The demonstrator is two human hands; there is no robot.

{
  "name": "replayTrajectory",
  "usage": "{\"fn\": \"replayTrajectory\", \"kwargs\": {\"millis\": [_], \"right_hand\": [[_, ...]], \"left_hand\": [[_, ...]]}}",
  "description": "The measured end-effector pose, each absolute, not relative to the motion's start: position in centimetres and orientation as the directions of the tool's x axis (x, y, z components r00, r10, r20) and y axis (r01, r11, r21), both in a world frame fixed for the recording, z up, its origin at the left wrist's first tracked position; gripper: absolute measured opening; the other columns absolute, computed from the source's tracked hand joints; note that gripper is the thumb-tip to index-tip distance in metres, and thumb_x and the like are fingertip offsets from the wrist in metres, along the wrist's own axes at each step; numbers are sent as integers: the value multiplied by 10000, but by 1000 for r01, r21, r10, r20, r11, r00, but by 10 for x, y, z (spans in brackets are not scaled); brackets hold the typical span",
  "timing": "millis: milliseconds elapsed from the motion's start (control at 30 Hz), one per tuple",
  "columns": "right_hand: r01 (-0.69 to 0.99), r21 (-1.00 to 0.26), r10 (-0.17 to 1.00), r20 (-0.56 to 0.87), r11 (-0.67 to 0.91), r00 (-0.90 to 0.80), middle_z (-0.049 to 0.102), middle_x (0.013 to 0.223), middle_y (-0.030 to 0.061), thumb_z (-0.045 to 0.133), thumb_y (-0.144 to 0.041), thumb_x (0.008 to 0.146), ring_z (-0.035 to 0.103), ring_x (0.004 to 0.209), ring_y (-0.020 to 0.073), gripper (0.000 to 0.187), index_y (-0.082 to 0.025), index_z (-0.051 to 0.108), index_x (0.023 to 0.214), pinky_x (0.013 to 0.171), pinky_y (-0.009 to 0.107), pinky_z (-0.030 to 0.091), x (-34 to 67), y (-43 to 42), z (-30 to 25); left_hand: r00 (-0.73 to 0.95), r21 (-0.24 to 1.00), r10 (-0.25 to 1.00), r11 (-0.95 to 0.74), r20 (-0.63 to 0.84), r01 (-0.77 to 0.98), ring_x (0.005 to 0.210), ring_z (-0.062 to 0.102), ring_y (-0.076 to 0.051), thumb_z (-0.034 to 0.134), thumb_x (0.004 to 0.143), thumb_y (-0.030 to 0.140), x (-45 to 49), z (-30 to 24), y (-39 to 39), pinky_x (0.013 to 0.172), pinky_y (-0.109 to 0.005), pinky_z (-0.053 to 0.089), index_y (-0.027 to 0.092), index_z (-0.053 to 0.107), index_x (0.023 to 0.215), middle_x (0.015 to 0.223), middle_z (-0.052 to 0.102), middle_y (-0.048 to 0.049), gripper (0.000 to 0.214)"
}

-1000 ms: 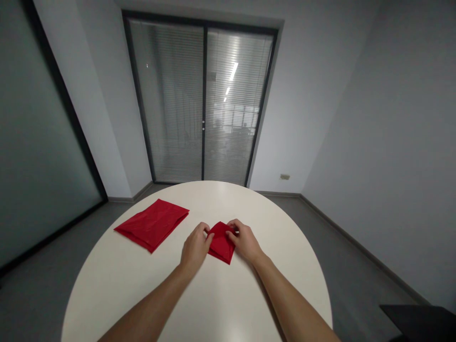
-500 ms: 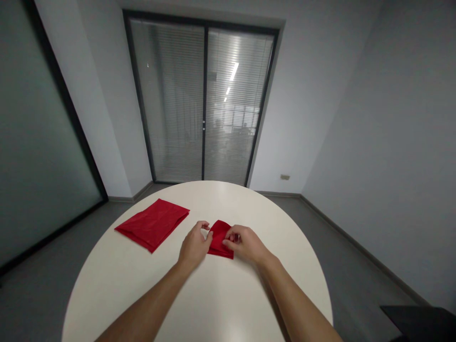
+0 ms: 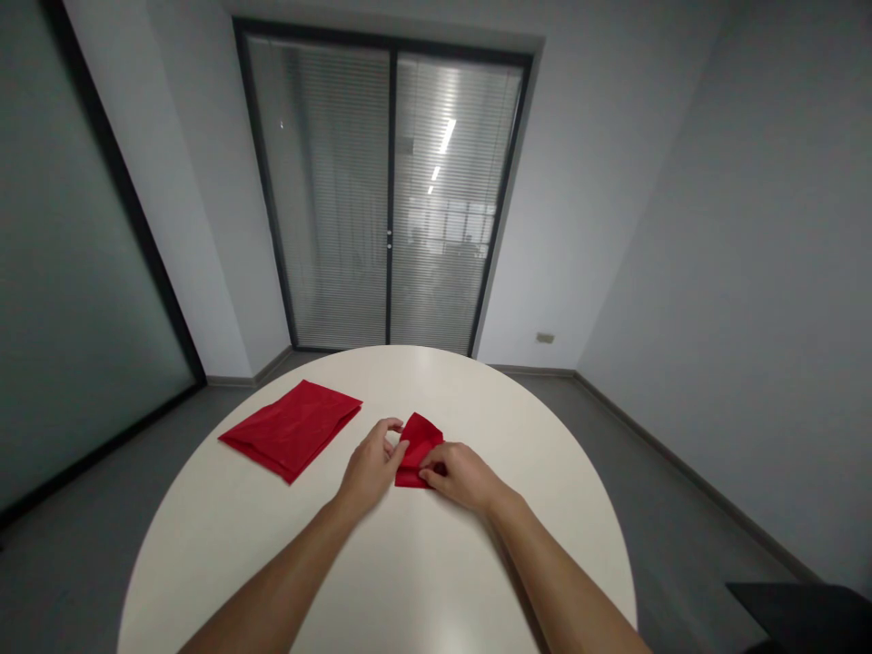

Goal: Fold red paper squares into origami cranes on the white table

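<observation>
One small red sheet, folded and creased

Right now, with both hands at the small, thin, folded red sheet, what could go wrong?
The small, thin, folded red sheet might crease crookedly, since the right hand appears to pinch only its near right part. It could also turn or slide on the smooth-looking, round, cream-white table, as the left hand seems to steady just its left edge.
</observation>
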State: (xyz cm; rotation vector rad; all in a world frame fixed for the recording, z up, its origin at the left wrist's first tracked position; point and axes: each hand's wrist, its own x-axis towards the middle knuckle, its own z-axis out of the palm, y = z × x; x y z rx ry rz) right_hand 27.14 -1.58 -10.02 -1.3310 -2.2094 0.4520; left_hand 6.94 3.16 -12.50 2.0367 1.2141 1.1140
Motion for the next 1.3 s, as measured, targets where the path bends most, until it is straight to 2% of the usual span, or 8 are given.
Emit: {"fn": "replayTrajectory", "kwargs": {"millis": [133,233,367,567,867,1067,1200,1300], "right_hand": [[695,-587,910,252,415,-330,730,789,18,626,-160,821,614,678,166,105,-213,714,798,638,261,419,273,-14,-102],[684,-625,927,247,376,-283,728,816,18,645,-148,807,626,690,162,102,-209,695,872,638,251,433,275,-13,-106],[665,-657,934,233,356,-270,722,809,4,650,-135,812,632,698,157,131,-212,677,914,645,244,441,278,-11,-110],[650,-658,925,252,380,-285,711,839,6,660,-95,788,629,737,159,165,-206,672,909,677,248,454,279,-9,-111],[627,-661,908,246,413,-339,726,884,14,628,-66,781,651,777,168,249,-217,700,965,733,265,483,282,-9,-110],[614,-666,901,241,423,-360,735,864,6,618,-59,767,657,748,162,207,-214,710,869,691,252,485,287,-8,-109],[608,-673,899,218,421,-381,751,857,-1,613,-48,766,666,746,154,232,-213,722,887,686,236,484,292,-5,-114],[613,-667,895,204,423,-396,756,851,3,627,-43,751,664,735,146,232,-202,733,882,676,222,475,295,-3,-119]], "left_hand": [[410,664,782,-619,470,420,828,638,-143,570,925,248,60,-114,29,790,-282,512,247,631,1152,1257,629,-49,235],[456,635,771,-631,445,446,828,639,-140,619,899,265,54,-110,28,793,-284,526,258,675,1134,1378,572,-57,241],[508,625,776,-615,373,481,869,655,-168,645,881,271,52,-113,30,788,-286,532,256,696,1121,1342,617,-58,247],[429,621,817,-574,387,533,853,665,-166,585,915,217,62,-121,33,809,-281,518,282,568,1338,1140,696,-21,428],[578,455,727,-685,371,569,1144,640,-204,582,924,182,55,-118,36,929,-296,519,306,677,1175,1509,489,-21,296],[597,384,704,-710,383,591,1218,594,-230,606,911,171,60,-112,35,967,-323,509,262,693,1003,1437,556,-41,157],[608,439,691,-720,391,537,1086,637,-211,607,916,178,61,-113,37,912,-310,506,270,642,1131,1169,684,-32,236],[613,473,673,-734,413,487,1036,649,-201,625,915,211,59,-115,39,888,-304,507,263,609,1175,1144,682,-22,265]]}}
